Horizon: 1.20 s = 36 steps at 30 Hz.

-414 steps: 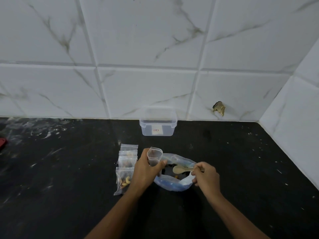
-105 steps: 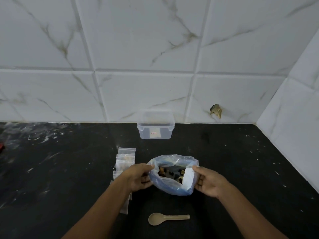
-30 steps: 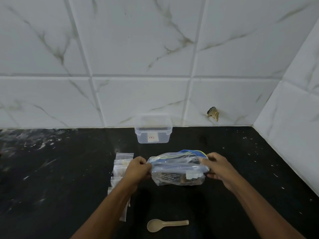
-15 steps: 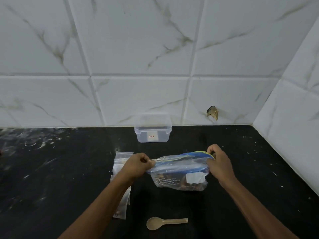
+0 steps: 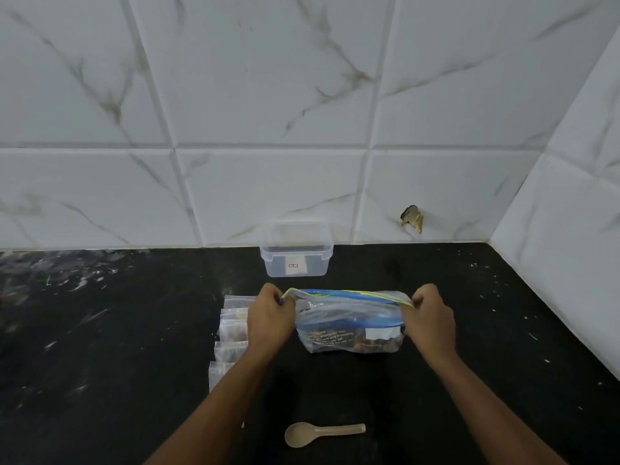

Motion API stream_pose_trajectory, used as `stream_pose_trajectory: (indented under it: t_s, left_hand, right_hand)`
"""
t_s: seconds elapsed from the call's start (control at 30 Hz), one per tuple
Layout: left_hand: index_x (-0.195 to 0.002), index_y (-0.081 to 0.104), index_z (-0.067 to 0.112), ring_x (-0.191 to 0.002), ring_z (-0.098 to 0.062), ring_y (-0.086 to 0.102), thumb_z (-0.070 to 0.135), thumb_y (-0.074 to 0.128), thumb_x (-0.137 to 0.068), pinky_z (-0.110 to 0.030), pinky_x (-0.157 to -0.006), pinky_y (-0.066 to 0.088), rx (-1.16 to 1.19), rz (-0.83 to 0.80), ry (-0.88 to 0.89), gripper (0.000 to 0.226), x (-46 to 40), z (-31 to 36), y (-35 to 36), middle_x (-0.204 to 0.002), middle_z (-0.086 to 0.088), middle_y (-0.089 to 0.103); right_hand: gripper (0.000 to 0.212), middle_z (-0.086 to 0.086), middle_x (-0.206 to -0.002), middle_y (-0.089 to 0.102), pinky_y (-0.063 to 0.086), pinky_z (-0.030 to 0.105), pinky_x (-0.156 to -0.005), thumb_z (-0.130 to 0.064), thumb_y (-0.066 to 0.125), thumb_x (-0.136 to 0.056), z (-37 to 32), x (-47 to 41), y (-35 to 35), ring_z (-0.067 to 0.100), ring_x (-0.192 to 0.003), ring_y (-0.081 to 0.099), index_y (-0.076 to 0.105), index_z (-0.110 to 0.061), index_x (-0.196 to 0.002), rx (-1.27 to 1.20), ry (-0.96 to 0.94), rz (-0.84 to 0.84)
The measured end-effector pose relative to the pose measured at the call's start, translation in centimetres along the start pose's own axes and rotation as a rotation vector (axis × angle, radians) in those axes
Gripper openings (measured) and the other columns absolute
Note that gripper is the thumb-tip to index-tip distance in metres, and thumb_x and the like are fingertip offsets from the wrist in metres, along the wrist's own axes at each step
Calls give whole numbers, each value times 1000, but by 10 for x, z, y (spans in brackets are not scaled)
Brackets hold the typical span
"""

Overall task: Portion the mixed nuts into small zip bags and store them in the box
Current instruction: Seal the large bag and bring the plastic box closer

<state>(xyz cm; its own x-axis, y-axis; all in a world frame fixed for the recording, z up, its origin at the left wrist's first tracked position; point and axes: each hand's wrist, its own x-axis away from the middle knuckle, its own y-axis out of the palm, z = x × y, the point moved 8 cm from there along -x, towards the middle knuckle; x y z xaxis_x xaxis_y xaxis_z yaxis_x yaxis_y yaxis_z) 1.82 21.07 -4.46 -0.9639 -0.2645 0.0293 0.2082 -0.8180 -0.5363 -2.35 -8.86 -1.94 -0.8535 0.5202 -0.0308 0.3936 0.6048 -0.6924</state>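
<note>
From the head camera, the left hand (image 5: 270,317) and right hand (image 5: 431,318) each pinched an end of the big nut bag (image 5: 349,325), stretching its zip strip flat above the counter (image 5: 100,347). A moment earlier that mouth gaped open; now it looked pressed closed, so scooping seemed finished. Filled small bags (image 5: 231,333) lay just left, the spoon (image 5: 322,433) nearer, the box (image 5: 297,261) against the wall, lid on.

Clear glossy plastic bag (image 5: 349,327), translucent plastic box (image 5: 296,260), matt, perhaps wooden, spoon (image 5: 322,432).
</note>
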Motion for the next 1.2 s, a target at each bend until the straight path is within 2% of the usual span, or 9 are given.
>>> stream_pose_trajectory:
  t_s: [0.23, 0.33, 0.43, 0.53, 0.6, 0.7, 0.77, 0.97, 1.2]
  left_hand:
    - [-98, 64, 6, -92, -26, 67, 14, 59, -95, -35, -82, 55, 818, -485, -459, 10, 15, -13, 27, -98, -15, 70]
    - [-98, 65, 5, -93, -24, 68, 9, 57, -95, -37, -93, 54, 922, -600, -433, 10, 17, -5, 26, -96, -15, 73]
    - [-91, 62, 6, -82, -21, 72, 8, 56, -95, -33, -82, 59, 863, -591, -421, 7, 15, -7, 26, -90, -14, 74]
    - [-85, 56, 7, -70, -20, 70, 6, 60, -94, -29, -61, 61, 757, -509, -459, 10, 13, -12, 21, -81, -15, 71]
    - [-84, 52, 7, -57, -17, 67, 3, 61, -92, -25, -50, 57, 625, -410, -425, 13, 12, -13, 14, -76, -15, 68]
    - [-83, 53, 8, -62, -17, 70, 6, 66, -88, -32, -55, 59, 186, -131, -194, 14, 2, -6, -9, -80, -13, 67]
    - [-83, 54, 11, -73, -21, 69, 11, 68, -86, -42, -64, 61, -6, -17, -50, 15, -1, 5, -18, -81, -8, 66]
    - [-88, 61, 5, -56, -12, 53, 5, 60, -92, -16, -41, 43, 231, -267, -184, 4, 1, 9, -5, -72, -9, 60]
    - [-86, 62, 8, -68, -16, 50, 25, 61, -91, -28, -59, 42, 415, -416, -499, 19, 9, -6, 6, -74, -8, 58]
  right_hand:
    - [15, 22, -107, 65, 57, 43, -80, -10, 61, -94, 32, 3, 25, 30, -95, 68, 54, -6, -106, -698, 512, -376]
    - [12, 25, -105, 63, 54, 47, -78, -3, 56, -95, 34, 4, 33, 35, -92, 66, 49, -7, -104, -919, 659, -393]
    - [11, 22, -99, 63, 53, 44, -72, -1, 55, -95, 28, 6, 38, 31, -85, 65, 48, -9, -99, -1008, 708, -391]
    - [13, 17, -86, 63, 54, 36, -61, -5, 59, -94, 22, 7, 35, 23, -72, 64, 49, -11, -88, -860, 581, -373]
    - [20, 14, -74, 65, 54, 33, -52, -8, 61, -92, 18, 1, 18, 21, -58, 64, 47, -12, -78, -480, 319, -225]
    - [17, 4, -67, 59, 44, 32, -51, -19, 57, -91, -14, 2, -3, 24, -59, 57, 46, -17, -77, 316, -117, 33]
    - [13, 2, -70, 57, 38, 30, -52, -24, 54, -93, -32, 9, -8, 24, -63, 55, 46, -18, -84, 504, -247, 106]
    - [16, 2, -80, 58, 47, 35, -62, -1, 52, -88, -16, -6, -5, 20, -74, 58, 53, -16, -84, 74, -130, -164]
    - [9, -5, -94, 66, 43, 22, -63, -21, 58, -93, -18, -1, 6, 8, -84, 63, 63, -23, -100, -6, -152, -426]
